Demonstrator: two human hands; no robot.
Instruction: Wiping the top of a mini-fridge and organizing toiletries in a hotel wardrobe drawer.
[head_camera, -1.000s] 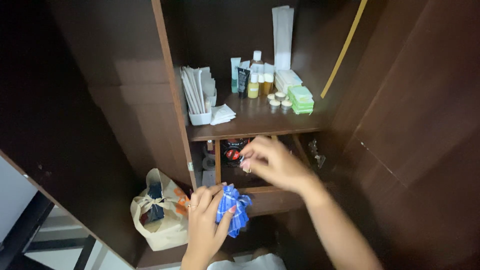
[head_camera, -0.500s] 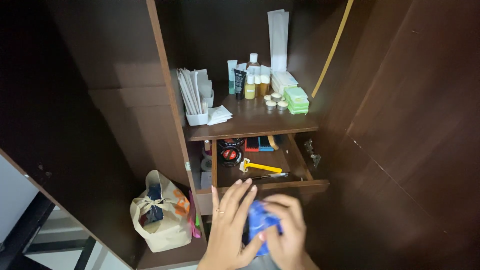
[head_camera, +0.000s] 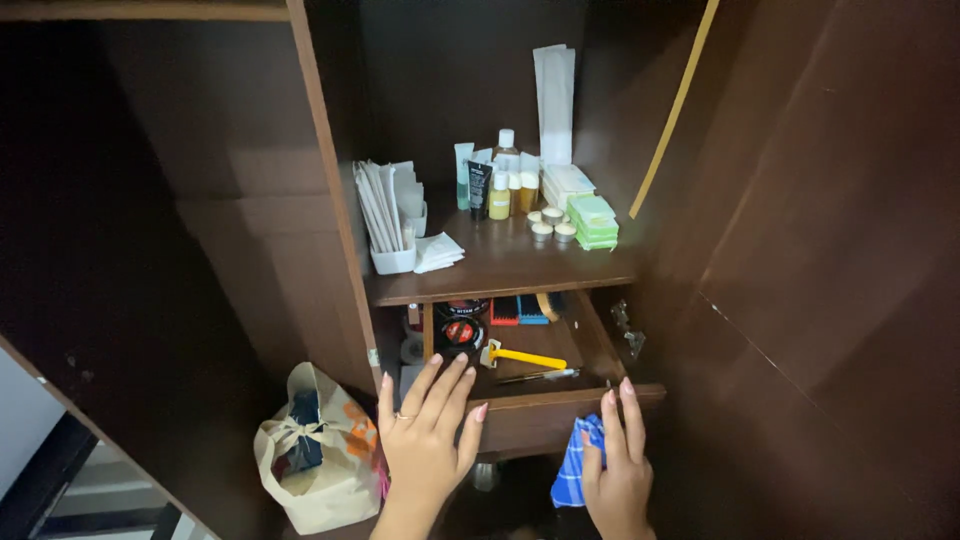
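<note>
L hand (head_camera: 428, 430) is spread flat, fingers apart & pointing up, palm away from camera, holding nothing. Its fingertips lie over the front edge of the open wooden drawer (head_camera: 545, 410), w/ a thin ring on one finger.

R hand (head_camera: 620, 465) sits just right of it, lower, fingers mostly straight. It pins a blue checked cloth (head_camera: 576, 462) under its thumb side; the cloth hangs down left of the palm, below the drawer front. Can't tell how tight the hold is.

Inside the drawer, just above L fingertips: a yellow-handled tool (head_camera: 522, 357), a pen-like stick (head_camera: 535, 376) in front of it, a round black-and-red tin (head_camera: 461, 331) further up-left, red & blue blocks (head_camera: 520, 310) at the back.

Higher still, on the shelf (head_camera: 500, 270) over the drawer: a white holder w/ paper packets (head_camera: 385, 220), small bottles & tubes (head_camera: 498, 185), little round tubs (head_camera: 552, 223), a green packet stack (head_camera: 594, 222).

Left of & below L hand, on the wardrobe floor: a cream tote bag (head_camera: 318, 455), knotted at the top, dark item inside.
</note>
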